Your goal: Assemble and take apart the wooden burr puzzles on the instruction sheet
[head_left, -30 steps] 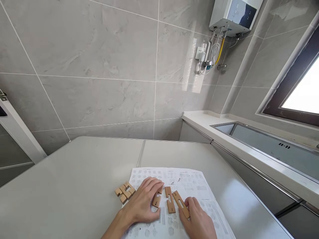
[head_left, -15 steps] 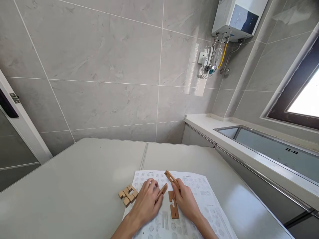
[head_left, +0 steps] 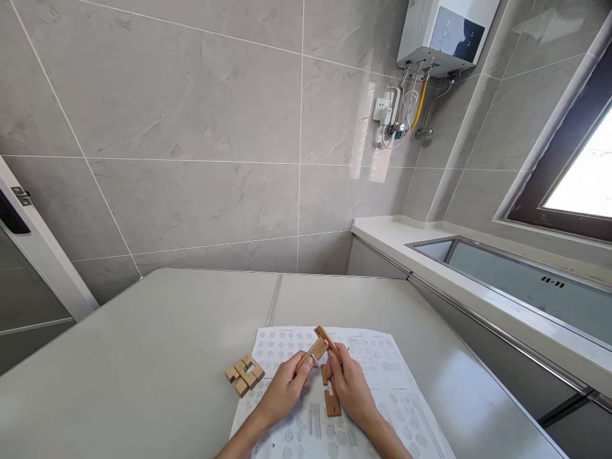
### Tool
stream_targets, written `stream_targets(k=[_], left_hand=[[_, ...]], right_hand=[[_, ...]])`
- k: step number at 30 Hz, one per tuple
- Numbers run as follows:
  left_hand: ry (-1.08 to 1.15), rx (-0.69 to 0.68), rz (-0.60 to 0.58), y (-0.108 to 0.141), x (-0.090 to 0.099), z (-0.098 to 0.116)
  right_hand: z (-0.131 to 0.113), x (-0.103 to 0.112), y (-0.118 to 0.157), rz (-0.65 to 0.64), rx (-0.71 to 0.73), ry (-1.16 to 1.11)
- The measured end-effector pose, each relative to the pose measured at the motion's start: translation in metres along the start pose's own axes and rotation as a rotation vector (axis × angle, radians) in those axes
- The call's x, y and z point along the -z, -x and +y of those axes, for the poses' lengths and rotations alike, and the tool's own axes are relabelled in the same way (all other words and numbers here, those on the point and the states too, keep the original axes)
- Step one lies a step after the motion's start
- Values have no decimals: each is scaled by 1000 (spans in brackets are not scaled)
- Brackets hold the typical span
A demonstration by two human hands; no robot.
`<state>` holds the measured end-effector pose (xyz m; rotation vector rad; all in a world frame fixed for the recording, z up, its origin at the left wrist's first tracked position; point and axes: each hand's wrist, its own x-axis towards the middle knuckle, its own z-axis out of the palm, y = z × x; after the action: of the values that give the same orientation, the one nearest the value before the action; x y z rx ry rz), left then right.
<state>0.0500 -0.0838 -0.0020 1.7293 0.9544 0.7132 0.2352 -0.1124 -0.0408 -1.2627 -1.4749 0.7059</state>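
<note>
Over a printed paper sheet [head_left: 382, 376], both of my hands hold flat wooden puzzle pieces. My left hand [head_left: 287, 386] pinches a light wooden piece [head_left: 315, 351] with a notch in its side, tilted up to the right. A darker narrow wooden piece [head_left: 324, 334] is gripped by my right hand [head_left: 351, 386] and slants up to the left. The two pieces meet or overlap near their ends; whether they interlock I cannot tell. Under my right fingers a notched wooden piece [head_left: 333, 405] marked with a numeral lies on the sheet, partly covered.
Several light wooden blocks [head_left: 245, 375] lie grouped at the sheet's left edge. The pale table [head_left: 143, 370] has a seam running toward the tiled wall. A counter with a sink [head_left: 502, 268] stands at the right, and a water heater [head_left: 444, 38] hangs above.
My left hand has turned and raised its wooden piece toward the one in my right hand, so they now meet. The view has shifted slightly.
</note>
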Motion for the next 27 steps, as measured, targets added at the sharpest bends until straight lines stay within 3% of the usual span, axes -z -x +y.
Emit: stream_targets(k=[27], left_hand=[[163, 64, -40, 2, 4, -6]], right_hand=[[3, 5, 5, -75, 90, 173]])
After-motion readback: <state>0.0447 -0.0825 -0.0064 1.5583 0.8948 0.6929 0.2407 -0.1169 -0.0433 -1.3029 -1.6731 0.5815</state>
